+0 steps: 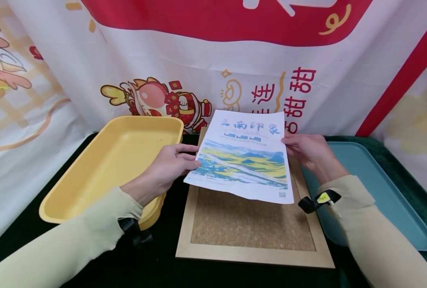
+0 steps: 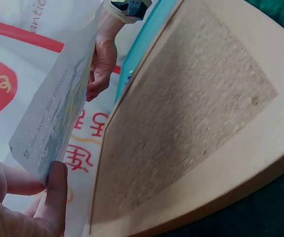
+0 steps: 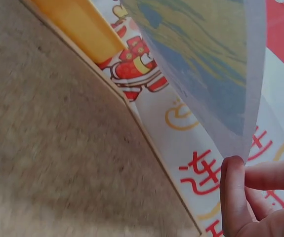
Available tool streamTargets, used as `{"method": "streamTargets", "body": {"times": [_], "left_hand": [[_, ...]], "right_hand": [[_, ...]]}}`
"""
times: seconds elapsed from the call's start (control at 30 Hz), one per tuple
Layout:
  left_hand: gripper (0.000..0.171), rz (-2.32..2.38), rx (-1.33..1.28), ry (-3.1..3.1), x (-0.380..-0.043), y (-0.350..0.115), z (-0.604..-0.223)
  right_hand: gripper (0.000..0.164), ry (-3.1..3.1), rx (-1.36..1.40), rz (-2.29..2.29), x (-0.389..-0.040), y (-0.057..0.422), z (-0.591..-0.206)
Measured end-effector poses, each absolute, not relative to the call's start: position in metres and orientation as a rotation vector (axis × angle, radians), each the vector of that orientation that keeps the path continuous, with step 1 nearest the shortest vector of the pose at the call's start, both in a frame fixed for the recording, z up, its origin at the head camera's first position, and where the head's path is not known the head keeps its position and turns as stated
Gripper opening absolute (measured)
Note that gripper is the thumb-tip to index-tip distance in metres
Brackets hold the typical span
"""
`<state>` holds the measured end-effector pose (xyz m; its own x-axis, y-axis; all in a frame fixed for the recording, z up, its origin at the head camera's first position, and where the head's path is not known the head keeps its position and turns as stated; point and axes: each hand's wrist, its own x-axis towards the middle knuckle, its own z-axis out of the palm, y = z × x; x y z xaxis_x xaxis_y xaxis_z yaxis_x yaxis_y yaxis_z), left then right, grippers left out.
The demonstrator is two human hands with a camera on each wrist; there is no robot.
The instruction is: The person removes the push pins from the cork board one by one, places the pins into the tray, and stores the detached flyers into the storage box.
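A white printed sheet of paper (image 1: 242,160) with a blue and yellow landscape is held up over a wood-framed cork board (image 1: 253,228). My left hand (image 1: 168,166) pinches its left edge between thumb and fingers, as the left wrist view also shows with the paper (image 2: 58,103). At the opposite edge my right hand (image 1: 308,154) pinches the sheet; in the right wrist view the thumb and fingers (image 3: 233,192) meet at the paper's edge. The sheet is tilted and hangs above the cork, hiding the board's upper part.
A yellow tray (image 1: 87,176) stands to the left of the board. On the right lies a blue-green tray (image 1: 386,192), partly behind the right arm. A dark green cloth (image 1: 156,264) covers the table. Behind hangs a white and red printed curtain (image 1: 184,52).
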<state>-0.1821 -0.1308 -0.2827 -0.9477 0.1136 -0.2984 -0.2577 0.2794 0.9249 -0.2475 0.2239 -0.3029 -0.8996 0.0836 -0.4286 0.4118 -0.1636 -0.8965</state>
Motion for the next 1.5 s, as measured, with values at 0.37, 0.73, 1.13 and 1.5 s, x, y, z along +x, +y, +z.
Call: {"method": "streamTargets", "body": {"times": [0.37, 0.73, 1.13, 1.5], "left_hand": [[0.055, 1.715, -0.147, 2.279, -0.178, -0.174, -0.268], [0.062, 1.754, -0.142, 2.300, -0.180, -0.232, -0.271], [0.051, 1.722, -0.213, 2.326, -0.181, -0.294, -0.275], [0.038, 1.614, -0.353, 2.398, -0.174, -0.339, -0.281]], "right_hand": [[0.045, 1.987, 0.547, -2.123, -0.261, 0.174, -0.278], [0.034, 1.909, 0.469, -2.206, -0.273, 0.120, -0.268], [0.038, 1.853, 0.367, -2.260, -0.284, 0.054, -0.270], [0.030, 1.876, 0.275, -2.260, -0.280, 0.009, -0.276]]}}
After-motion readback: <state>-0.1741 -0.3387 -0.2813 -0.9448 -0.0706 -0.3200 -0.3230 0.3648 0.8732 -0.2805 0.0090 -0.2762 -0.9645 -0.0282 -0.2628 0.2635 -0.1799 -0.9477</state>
